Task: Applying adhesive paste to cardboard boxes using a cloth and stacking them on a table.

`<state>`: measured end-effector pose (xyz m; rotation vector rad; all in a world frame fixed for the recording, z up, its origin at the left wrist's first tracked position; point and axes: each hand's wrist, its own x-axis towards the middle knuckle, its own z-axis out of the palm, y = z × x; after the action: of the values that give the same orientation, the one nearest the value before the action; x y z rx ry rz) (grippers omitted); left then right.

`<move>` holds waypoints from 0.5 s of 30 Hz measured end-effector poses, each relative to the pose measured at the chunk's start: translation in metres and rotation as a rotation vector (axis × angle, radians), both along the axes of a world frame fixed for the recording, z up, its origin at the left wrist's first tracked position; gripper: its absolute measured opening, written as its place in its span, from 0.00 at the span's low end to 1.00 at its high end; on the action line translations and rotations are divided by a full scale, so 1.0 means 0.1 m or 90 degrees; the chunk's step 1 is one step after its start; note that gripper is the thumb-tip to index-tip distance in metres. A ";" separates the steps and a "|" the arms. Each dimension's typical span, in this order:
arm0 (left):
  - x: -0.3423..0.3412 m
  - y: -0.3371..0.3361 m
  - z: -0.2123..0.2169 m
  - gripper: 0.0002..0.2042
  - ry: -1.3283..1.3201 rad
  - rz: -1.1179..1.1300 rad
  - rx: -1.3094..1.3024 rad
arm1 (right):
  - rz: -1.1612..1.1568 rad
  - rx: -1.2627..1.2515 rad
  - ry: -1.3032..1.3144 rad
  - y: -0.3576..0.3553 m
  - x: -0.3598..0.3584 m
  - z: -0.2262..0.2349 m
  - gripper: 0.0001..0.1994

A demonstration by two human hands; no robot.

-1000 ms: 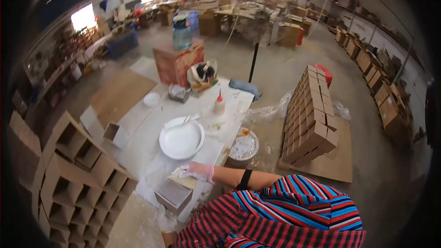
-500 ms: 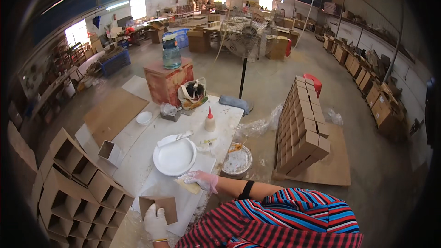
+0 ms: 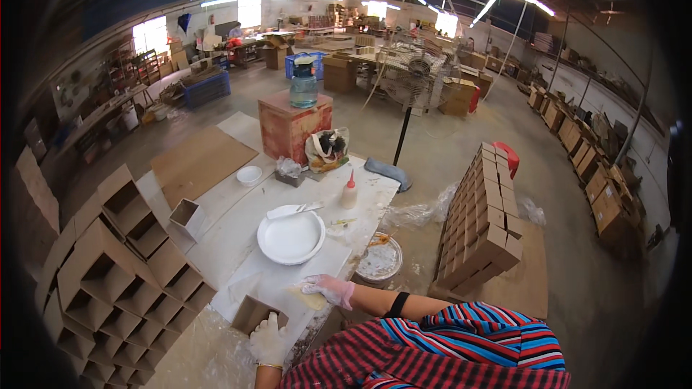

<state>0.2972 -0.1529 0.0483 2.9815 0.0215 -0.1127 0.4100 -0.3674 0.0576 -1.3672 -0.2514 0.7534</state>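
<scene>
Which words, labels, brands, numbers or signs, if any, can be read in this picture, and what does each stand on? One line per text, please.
None can be read.
Water jug: any marks are too small and blurred.
Boxes along the right wall: likewise.
Squeeze bottle: no readable writing.
Small box at the left hand: no writing shows.

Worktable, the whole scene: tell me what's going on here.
A person's gloved left hand grips a small open brown box at the near side of the white worktable. The gloved right hand holds a pale pad. Beyond them sits a white bowl. Stacks of brown boxes stand left and right.
</scene>
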 end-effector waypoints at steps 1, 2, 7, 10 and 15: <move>-0.01 0.01 0.00 0.23 0.004 -0.002 -0.011 | -0.001 0.016 -0.002 0.00 -0.03 -0.03 0.17; -0.03 0.02 0.00 0.24 -0.007 -0.004 -0.023 | -0.001 0.021 0.011 0.00 -0.06 -0.05 0.17; -0.10 0.05 0.02 0.26 -0.074 -0.028 0.017 | 0.002 0.038 0.120 0.02 -0.09 -0.19 0.17; -0.12 0.05 0.09 0.26 -0.121 -0.033 0.011 | 0.047 0.001 0.011 0.05 0.01 -0.23 0.16; -0.17 0.07 0.12 0.25 -0.202 -0.002 0.032 | 0.058 0.002 0.128 0.12 0.25 -0.20 0.17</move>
<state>0.2799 -0.1457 0.0603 3.0109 -0.0175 0.3651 0.4355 -0.3555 0.0379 -1.2739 -0.1568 0.9591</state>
